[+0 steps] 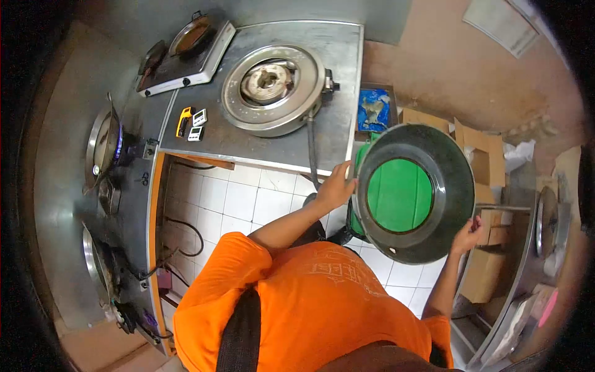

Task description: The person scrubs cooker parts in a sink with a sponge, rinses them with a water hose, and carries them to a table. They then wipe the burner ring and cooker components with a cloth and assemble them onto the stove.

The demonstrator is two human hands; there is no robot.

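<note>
A large dark metal ring (pixel 453 186) with sloping walls and a round opening through its middle is held up in front of me on the right. My left hand (pixel 336 186) grips its left rim. At its lower right edge, my right hand (pixel 467 235) has its fingers curled against the rim. Through the opening shows the green lid (pixel 400 195) of a bin beneath. A small pale speck lies on the ring's lower inner wall.
On the metal table (pixel 248 46) stand a round gas burner (pixel 268 84), a yellow device (pixel 184 121), two small white timers and a white-edged stove (pixel 192 77) with pans. Woks line the left counter. Cardboard boxes (pixel 486 273) and a shelf stand at right.
</note>
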